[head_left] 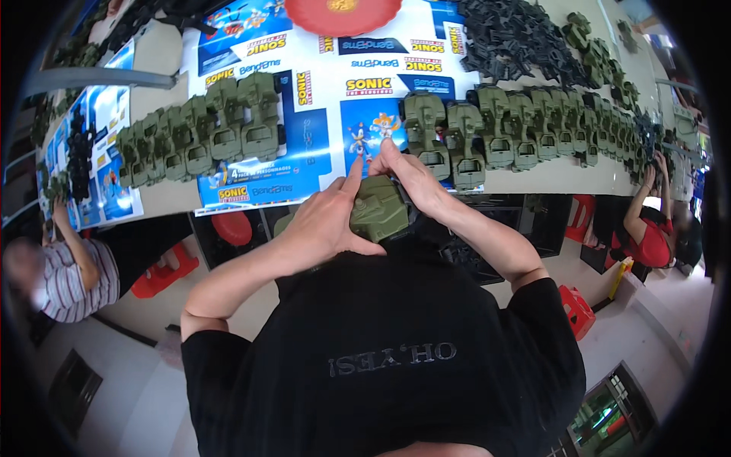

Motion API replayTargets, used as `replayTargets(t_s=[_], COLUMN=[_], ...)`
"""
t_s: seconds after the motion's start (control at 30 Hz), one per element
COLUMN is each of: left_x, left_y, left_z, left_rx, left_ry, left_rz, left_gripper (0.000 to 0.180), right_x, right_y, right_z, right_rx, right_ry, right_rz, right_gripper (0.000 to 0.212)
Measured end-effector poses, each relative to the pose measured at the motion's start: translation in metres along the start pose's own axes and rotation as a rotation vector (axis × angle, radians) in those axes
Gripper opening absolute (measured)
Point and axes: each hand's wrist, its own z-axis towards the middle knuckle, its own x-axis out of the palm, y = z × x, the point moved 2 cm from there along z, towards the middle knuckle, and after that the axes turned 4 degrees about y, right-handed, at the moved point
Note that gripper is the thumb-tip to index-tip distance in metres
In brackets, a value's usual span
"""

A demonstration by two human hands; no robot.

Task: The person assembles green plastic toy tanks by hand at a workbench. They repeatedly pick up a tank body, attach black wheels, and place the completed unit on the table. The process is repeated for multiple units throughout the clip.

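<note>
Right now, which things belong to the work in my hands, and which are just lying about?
Likely belonging:
green piece at your left hand and right hand
left row of green pieces
right row of green pieces
black parts, less surely

Probably just lying about:
red dish
red stool at right

Long pale worktable (164, 200) across upper view, edge bowed by lens. Red plastic stool (167, 273) on left, second stool (576, 311) on right, third stool (581, 215) near table edge. Pale floor (148, 404), smooth. Low pale ledge (659, 324) on right, yellow strip (620, 279) at near end. Daylight-bright far right. Lower-right glazed opening (609, 415) glows greenish; door or window, can't tell.
</note>
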Motion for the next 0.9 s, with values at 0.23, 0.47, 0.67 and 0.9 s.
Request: replayTargets(t_s=[0.23, 0.47, 0.67, 0.9], left_x=[-0.001, -0.019, -0.005, 0.000], left_y=[0.020, -0.011, -0.004, -0.013], left_z=[-0.003, -0.006, -0.024, -0.034], left_rx=[-0.087, -0.154, 0.139, 0.293], left_ry=[0.429, 0.523, 0.178, -0.048], left_rz=[0.197, 0.244, 0.461, 0.627], left_gripper=[0.082, 0.067, 0.067, 0.068], right_x=[0.017, 0.015, 0.011, 0.012], right_y=[-0.017, -0.008, -0.003, 0.006], right_z=[-0.010, -0.022, -0.029, -0.028], right_rx=[0.068, -0.060, -0.222, -0.320], right_ry=[-0.002, 0.000, 0.064, 0.149], right_rz=[0.166, 0.262, 0.020, 0.202], right_gripper=[0.080, 0.079, 0.083, 0.081])
